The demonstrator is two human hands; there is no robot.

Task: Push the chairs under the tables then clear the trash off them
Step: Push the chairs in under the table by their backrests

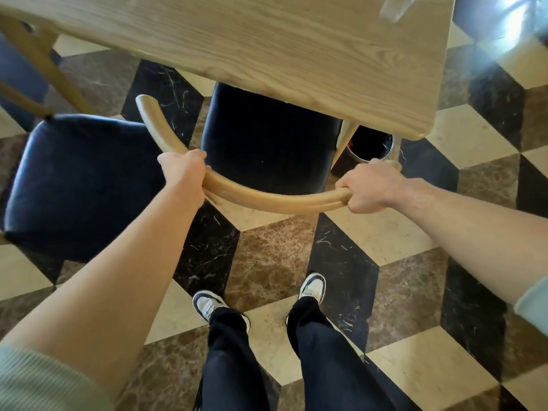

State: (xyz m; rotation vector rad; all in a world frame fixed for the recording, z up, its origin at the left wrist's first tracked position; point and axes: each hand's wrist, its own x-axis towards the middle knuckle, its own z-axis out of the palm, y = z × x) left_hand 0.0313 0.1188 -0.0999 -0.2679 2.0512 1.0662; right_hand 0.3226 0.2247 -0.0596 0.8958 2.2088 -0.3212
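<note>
Bright daylight glare top right; edges blurred.

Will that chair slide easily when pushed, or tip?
The chair probably slides easily: the polished floor looks smooth. Both the left hand and right hand grip its rigid-looking curved backrest, so tipping seems unlikely.

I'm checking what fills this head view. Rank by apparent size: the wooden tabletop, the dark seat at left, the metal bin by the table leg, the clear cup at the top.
1. Wooden tabletop, clearly largest.
2. Dark seat at left.
3. and 4. Metal bin and clear cup: both only partly visible, so no ranking.
</note>
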